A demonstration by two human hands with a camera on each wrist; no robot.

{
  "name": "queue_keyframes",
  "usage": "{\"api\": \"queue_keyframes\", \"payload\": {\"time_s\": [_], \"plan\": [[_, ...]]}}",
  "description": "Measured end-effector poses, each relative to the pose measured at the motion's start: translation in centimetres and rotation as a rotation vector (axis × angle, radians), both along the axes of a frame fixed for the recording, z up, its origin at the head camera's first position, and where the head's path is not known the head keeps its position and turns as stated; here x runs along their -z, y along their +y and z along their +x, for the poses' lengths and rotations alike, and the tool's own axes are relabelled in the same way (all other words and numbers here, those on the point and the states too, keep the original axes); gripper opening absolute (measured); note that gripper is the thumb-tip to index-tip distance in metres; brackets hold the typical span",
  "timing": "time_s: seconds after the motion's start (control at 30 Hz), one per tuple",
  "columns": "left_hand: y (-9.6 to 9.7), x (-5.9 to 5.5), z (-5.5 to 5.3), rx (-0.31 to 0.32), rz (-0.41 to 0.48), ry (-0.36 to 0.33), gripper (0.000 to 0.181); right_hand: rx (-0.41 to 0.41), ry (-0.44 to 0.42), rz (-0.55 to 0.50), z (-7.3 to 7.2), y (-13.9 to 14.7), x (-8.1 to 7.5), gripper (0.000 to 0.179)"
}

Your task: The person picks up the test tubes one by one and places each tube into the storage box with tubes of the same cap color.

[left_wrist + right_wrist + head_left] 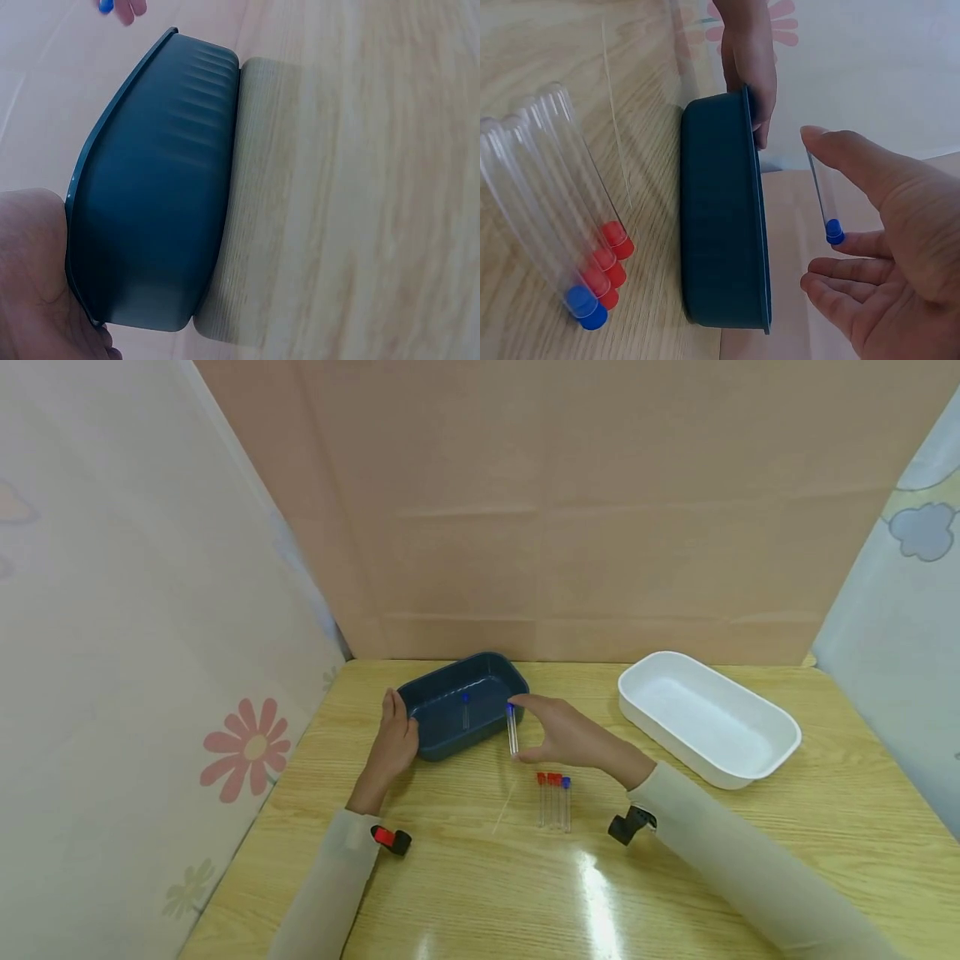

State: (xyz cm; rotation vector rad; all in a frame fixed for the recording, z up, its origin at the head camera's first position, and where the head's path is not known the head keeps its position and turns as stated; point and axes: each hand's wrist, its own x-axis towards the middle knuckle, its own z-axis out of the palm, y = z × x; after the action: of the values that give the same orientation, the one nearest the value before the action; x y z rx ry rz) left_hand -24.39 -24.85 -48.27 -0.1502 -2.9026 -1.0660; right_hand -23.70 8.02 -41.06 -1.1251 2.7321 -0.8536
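Note:
My right hand (pixel 573 732) pinches a clear test tube with a blue cap (pixel 512 731) by its two ends, thumb at the bottom and a finger at the cap. It hangs just off the near right corner of a dark blue basin (pixel 450 746). Inside that basin lies another blue-capped tube (pixel 466 712). At the basin's left end my left hand (pixel 392 739) grips the rim, thumb on the near side. On the table below the right hand lies a row of several tubes (pixel 555 202), red-capped ones (pixel 553 778) with a blue-capped one (pixel 566 783) at the right.
A white basin (pixel 708 718) stands on the right of the wooden table (pixel 465 877). A brown panel (pixel 540 527) rises behind the table's back edge. Patterned cloth (pixel 255 752) borders the left side.

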Motion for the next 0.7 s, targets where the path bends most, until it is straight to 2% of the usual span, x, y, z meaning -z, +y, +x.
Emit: {"api": "queue_keyframes", "payload": {"time_s": [0.33,0.7], "plan": [[0.4,0.0,-0.1,0.006,-0.008,0.012,0.066,0.004,-0.025,0.021,-2.6,-1.6,0.0,0.094],[0.7,-0.2,0.1,-0.007,-0.002,0.013,0.066,0.043,-0.065,0.040,-5.7,-3.4,-0.1,0.095]]}}
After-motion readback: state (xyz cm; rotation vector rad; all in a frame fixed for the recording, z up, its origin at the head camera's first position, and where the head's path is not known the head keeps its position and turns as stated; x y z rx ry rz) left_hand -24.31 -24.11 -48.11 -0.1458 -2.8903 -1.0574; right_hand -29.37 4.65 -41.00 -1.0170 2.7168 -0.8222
